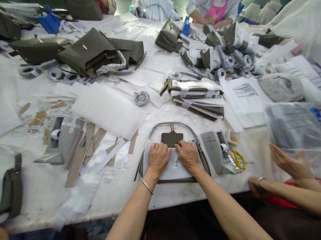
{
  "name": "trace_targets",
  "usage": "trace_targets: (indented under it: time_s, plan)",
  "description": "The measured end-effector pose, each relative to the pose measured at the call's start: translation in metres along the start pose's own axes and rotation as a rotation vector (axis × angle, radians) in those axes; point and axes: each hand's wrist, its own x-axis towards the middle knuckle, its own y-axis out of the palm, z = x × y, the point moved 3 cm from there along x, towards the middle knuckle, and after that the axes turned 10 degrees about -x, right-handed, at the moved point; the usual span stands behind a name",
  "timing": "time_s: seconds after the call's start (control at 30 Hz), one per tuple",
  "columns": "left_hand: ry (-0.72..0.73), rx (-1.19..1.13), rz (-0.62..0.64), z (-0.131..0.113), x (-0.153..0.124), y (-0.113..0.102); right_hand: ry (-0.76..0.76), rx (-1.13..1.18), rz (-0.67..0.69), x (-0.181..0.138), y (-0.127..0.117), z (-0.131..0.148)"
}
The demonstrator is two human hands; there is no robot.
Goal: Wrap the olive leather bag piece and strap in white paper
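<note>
Long white table (42,193), littered edge to edge with paper scraps and card strips. Far left, finished olive handbags (90,53) lying on their sides. In the middle, a white foam sheet (108,110), a small coil of cord (141,98) just right of it, and further right a stack of wrapped olive pieces (196,93). Near left, a grey tape dispenser (61,140); near right, a second dispenser (219,152) with yellow scissors (237,158) touching its right side. Crowded workroom beyond, with a person in a white coat (211,0) bent over the far edge.

At the near edge, centre, an olive bag (173,172) lying flat, mostly covered by white wrapping, its handle (172,124) arching away and a dark tab (172,138) showing at the top. Both forearms reaching forward from below, converging on it. Left hand (158,156) palm down on the wrapping, knuckles raised, fingers bent and close together, a thin bracelet (146,185) at the wrist. Right hand (187,154) just beside it, almost touching, in the same pose, fingers curled and together, tips down below the tab. Pinching or only pressing: cannot tell.

Far right, near edge, a co-worker's hand (289,163) spread under a clear plastic packet (299,132).
</note>
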Motion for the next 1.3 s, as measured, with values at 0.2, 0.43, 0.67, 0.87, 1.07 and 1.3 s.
trace_targets:
  time_s: [0.2, 0.43, 0.67, 0.87, 1.07, 1.3]
  plan:
    - [0.011, -0.003, 0.006, -0.001, 0.0, 0.001, 0.064, 0.272, -0.05, 0.002, 0.005, -0.008]
    - [-0.004, -0.025, -0.013, 0.001, -0.001, 0.003, 0.25, 0.832, 0.036, 0.014, -0.005, -0.023]
    - [-0.164, -0.297, -0.221, 0.014, -0.005, 0.007, 0.016, 0.717, 0.097, 0.006, -0.024, -0.019]
    - [0.0, -0.479, -0.211, 0.016, -0.01, -0.003, -0.159, 0.292, 0.036, -0.002, -0.018, -0.004]
    - [0.447, -0.4, 0.177, -0.014, -0.021, -0.012, -0.181, 0.131, 0.014, -0.009, -0.016, 0.003]
    - [0.53, -0.393, 0.404, -0.025, -0.027, -0.01, -0.163, 0.13, 0.011, -0.01, -0.012, 0.002]
